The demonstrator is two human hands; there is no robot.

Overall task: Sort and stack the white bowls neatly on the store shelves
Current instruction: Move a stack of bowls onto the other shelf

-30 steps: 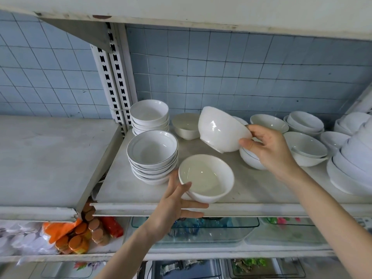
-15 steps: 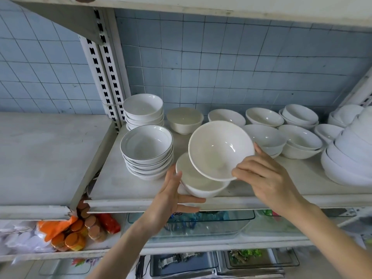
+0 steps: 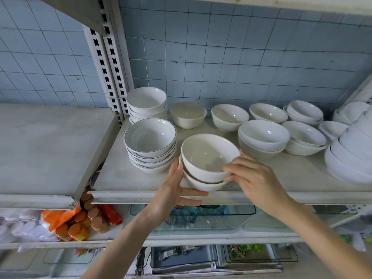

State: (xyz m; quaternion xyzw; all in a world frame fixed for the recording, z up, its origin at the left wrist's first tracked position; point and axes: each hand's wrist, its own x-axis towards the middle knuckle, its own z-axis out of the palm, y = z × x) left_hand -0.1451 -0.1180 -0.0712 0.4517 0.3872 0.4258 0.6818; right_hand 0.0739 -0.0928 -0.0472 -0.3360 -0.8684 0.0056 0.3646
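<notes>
Two plain bowls at near lip of shelf (image 3: 141,178), just right of rimmed stack (image 3: 151,146): upper bowl (image 3: 209,156) nested in lower bowl (image 3: 203,185), not fully seated, dark gap showing between them. Upper rim pinched at near right by right hand (image 3: 255,182); left hand (image 3: 173,190) spread, thumb against left wall, straight fingers under lower bowl. Likely risk: uneven release rocking the pair off the lip, or rims chipping. Mouth up, tipped slightly nearward; round, no long axis, centre axis near vertical.
</notes>
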